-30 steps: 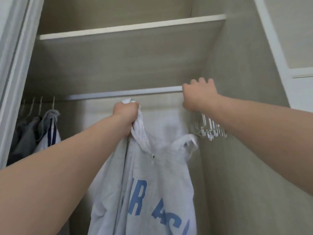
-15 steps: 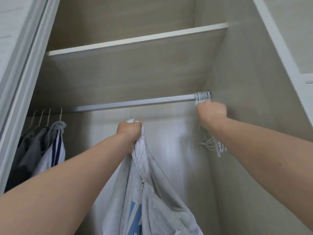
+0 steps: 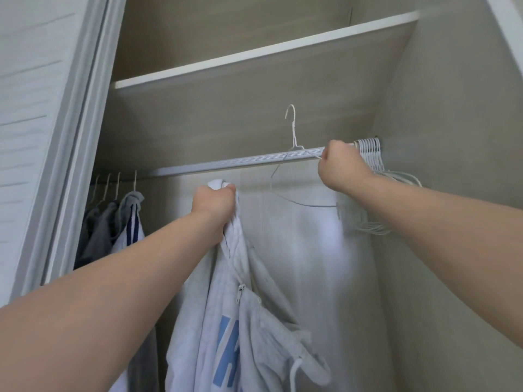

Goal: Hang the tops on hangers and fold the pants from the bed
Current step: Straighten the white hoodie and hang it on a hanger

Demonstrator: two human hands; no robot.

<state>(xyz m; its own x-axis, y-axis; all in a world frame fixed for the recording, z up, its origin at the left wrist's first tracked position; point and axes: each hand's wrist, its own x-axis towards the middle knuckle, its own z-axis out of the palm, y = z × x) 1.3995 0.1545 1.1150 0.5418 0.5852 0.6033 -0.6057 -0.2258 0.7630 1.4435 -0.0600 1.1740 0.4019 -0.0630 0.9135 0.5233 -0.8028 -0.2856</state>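
My left hand [image 3: 213, 203] grips the bunched top edge of a light grey zip hoodie [image 3: 240, 315] with blue letters, which hangs down inside the wardrobe. My right hand [image 3: 343, 166] holds one white wire hanger [image 3: 294, 137] by its shoulder, free of the rail, its hook pointing up above the silver rail [image 3: 226, 165]. A bunch of several white empty hangers [image 3: 370, 154] hangs at the rail's right end, just behind my right hand.
Several clothes on hangers [image 3: 124, 222], grey and white with dark stripes, hang at the rail's left end. A shelf [image 3: 254, 55] runs above the rail. The sliding door [image 3: 42, 123] stands at left, the wardrobe side wall [image 3: 452, 137] at right.
My right hand has pulled one hanger off the bunch and lifted it left, clear of the rail. My left hand keeps holding the hoodie up.
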